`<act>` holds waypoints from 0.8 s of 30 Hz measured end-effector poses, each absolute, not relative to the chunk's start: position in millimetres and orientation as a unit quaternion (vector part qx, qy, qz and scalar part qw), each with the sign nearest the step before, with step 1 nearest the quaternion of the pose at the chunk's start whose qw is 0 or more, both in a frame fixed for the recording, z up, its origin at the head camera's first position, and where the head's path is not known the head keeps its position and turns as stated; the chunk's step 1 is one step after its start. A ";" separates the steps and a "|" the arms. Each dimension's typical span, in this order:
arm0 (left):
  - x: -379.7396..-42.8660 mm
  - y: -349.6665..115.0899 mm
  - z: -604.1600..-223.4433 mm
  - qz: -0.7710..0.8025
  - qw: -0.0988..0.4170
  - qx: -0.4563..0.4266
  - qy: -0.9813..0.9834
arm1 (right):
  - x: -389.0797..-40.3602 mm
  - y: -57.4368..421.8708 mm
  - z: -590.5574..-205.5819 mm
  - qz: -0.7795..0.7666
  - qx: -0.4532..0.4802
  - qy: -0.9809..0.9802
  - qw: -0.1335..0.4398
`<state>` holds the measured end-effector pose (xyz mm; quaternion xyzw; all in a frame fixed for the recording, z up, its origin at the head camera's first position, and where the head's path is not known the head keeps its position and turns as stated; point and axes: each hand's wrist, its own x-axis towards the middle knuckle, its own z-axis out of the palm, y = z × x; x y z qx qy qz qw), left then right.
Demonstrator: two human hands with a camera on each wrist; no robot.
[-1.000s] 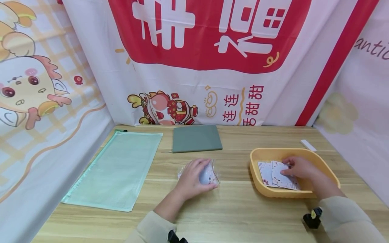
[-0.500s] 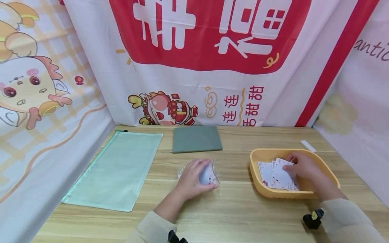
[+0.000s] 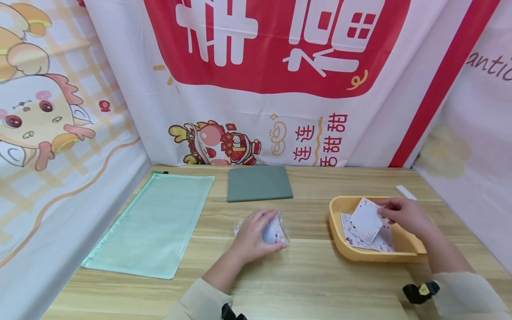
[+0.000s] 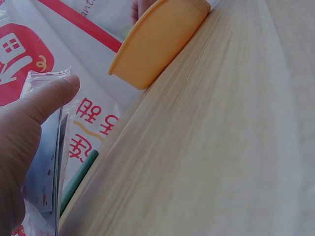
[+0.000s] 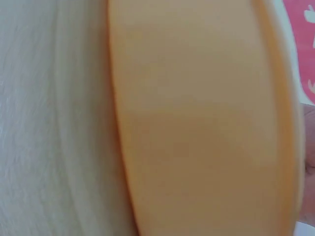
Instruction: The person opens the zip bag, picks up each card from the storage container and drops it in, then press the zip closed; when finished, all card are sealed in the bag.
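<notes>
A flat, mint-green mesh pouch (image 3: pixel 150 224) with a black pull at its far end lies at the left of the pale wood-grain tabletop (image 3: pixel 304 284). To its right, farther back and apart from it, lies a grey-green rectangular notebook (image 3: pixel 259 183). A small white strip (image 3: pixel 406 192) lies far right. Behind hangs a white cloth (image 3: pixel 248 104) printed with red and white characters; a cartoon-printed, orange-checked cloth (image 3: pixel 80 133) hangs at left.
</notes>
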<state>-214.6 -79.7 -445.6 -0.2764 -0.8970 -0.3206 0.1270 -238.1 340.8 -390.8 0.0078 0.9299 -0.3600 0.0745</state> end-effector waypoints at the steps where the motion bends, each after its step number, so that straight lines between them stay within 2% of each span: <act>1: -214.6 -79.7 -445.5 -0.318 0.129 -0.278 -0.897 | -237.0 339.7 -388.5 -0.366 0.007 0.928 0.074; 5: -214.7 -79.8 -445.5 -0.318 0.128 -0.277 -0.898 | -232.0 333.2 -378.9 -0.387 0.008 0.920 0.062; 13: -214.1 -80.1 -445.3 -0.321 0.128 -0.275 -0.897 | -216.3 306.8 -357.9 -0.448 0.008 0.894 -0.006; 24: -213.5 -79.7 -442.3 -0.322 0.132 -0.281 -0.894 | -200.1 244.5 -355.4 -0.520 0.039 0.853 -0.003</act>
